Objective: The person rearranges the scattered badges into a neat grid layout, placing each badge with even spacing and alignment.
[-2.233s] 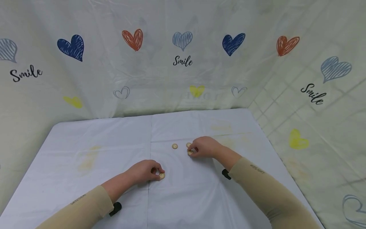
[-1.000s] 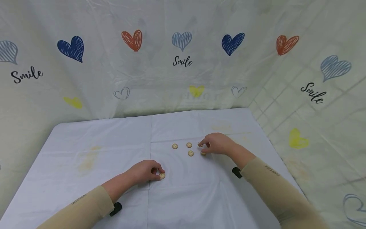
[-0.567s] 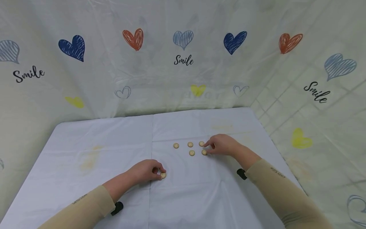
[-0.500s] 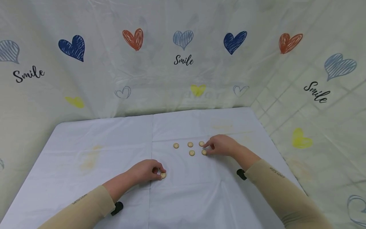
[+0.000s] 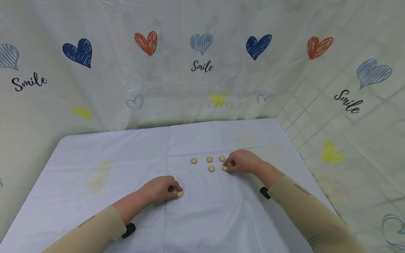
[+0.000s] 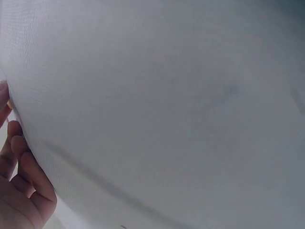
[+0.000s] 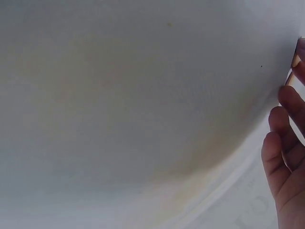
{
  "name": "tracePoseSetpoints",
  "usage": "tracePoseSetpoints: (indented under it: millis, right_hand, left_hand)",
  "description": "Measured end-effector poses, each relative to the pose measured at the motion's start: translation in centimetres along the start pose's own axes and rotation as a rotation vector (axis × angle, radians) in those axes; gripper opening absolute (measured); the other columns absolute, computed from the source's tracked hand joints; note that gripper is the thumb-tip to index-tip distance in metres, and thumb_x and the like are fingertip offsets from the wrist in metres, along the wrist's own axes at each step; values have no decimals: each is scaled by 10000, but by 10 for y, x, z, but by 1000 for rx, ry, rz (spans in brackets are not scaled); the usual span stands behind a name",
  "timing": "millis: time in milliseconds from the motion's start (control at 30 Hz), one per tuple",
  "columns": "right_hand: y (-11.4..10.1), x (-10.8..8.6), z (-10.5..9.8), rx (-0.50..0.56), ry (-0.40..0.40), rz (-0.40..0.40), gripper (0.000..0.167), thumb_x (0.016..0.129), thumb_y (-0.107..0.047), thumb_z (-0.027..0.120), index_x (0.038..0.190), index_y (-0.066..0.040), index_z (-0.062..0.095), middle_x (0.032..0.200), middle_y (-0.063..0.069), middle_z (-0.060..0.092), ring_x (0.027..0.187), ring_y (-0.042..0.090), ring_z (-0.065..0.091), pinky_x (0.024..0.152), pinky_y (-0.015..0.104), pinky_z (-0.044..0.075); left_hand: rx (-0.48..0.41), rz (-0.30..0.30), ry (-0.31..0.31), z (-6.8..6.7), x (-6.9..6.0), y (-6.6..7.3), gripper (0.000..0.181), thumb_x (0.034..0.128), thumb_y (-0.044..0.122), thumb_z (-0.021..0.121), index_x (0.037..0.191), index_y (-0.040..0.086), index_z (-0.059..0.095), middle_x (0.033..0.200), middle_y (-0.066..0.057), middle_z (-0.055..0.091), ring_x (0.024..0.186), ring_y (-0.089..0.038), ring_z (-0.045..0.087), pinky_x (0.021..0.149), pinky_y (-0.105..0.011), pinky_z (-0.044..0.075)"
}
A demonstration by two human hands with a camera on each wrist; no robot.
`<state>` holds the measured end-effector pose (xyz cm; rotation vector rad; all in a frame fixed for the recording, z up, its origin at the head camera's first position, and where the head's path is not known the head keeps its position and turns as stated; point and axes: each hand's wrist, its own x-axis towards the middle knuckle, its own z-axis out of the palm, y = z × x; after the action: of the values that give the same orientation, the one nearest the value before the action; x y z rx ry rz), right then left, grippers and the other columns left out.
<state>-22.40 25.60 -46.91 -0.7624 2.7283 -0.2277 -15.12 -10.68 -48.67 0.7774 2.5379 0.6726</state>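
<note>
In the head view, my left hand (image 5: 159,188) pinches a round tan wooden button (image 5: 180,194) between thumb and fingers, low over the white cloth. Farther right, my right hand (image 5: 242,161) has its thumb and index finger at the edges of another button (image 5: 224,168), pinching it at the cloth. Just behind that one lies a button (image 5: 222,159) close to the index finger. To its left are two more in the back row, a middle button (image 5: 210,159) and a left button (image 5: 194,160). One front-row button (image 5: 211,168) lies beside the pinched one. Both wrist views show mainly cloth and curled fingers.
A creased white cloth (image 5: 126,151) with faint yellow stains covers the table. Behind it and along the right side hangs a pale curtain (image 5: 171,80) printed with hearts and "Smile". Dark wrist devices (image 5: 265,193) sit under both sleeves.
My right hand moved right from the middle of the rows, and more buttons now show there. Lately its index finger came down from the back button toward the front one. The left hand stayed put.
</note>
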Motion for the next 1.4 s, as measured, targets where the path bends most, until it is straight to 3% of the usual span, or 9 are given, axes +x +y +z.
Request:
tracePoseSetpoints:
  millis: [300,467,700,833,967,1233,1400]
  right_hand:
    - [-3,-1,-1,1,2,8,220,856,-330,782,1063,-256,787,692,-134,543,644,63,476,658,281,413]
    - [-4,-2,0,6,8,2,214,857,-330,781,1057,-253,789,688,-135,545,641,64,476,655,284,414]
    - [-2,-2,1,9,4,18,215,865,-336,772,1067,-264,786,696,-138,545,654,59,482,663,282,414]
    - [-2,-2,0,10,2,17,222,868,-332,770,1075,-254,785,700,-132,548,662,63,485,667,282,415]
    - [-2,-2,0,12,4,7,225,871,-333,768,1079,-251,785,706,-135,549,665,61,484,668,279,416]
    - [-1,-1,1,4,4,15,221,865,-336,774,1071,-260,787,697,-139,546,660,59,484,670,276,416]
    - [-2,-1,1,13,-2,23,226,863,-332,778,1073,-251,788,700,-132,550,662,63,485,668,277,415]
  left_hand:
    - [80,106,29,-2,2,-2,166,874,237,767,1038,238,788,784,156,488,706,-27,480,659,-238,429]
    - [98,116,37,-7,5,0,183,881,251,764,1061,226,787,798,120,489,681,-36,461,631,-233,414]
    - [131,107,151,-30,19,10,215,884,285,763,1097,255,775,857,22,539,654,-60,457,611,-237,413]
    - [143,111,176,-40,30,17,229,881,286,767,1109,258,769,899,-5,559,667,-70,468,622,-240,426]
    - [169,104,167,-41,43,18,241,885,292,762,1123,258,765,920,0,565,684,-69,478,630,-240,429]
    - [265,47,102,-29,75,15,216,892,333,744,1105,307,767,903,109,527,739,-50,495,675,-256,433]
    - [308,38,76,-26,88,18,190,901,353,734,1085,320,770,891,123,524,757,-60,509,677,-271,438]
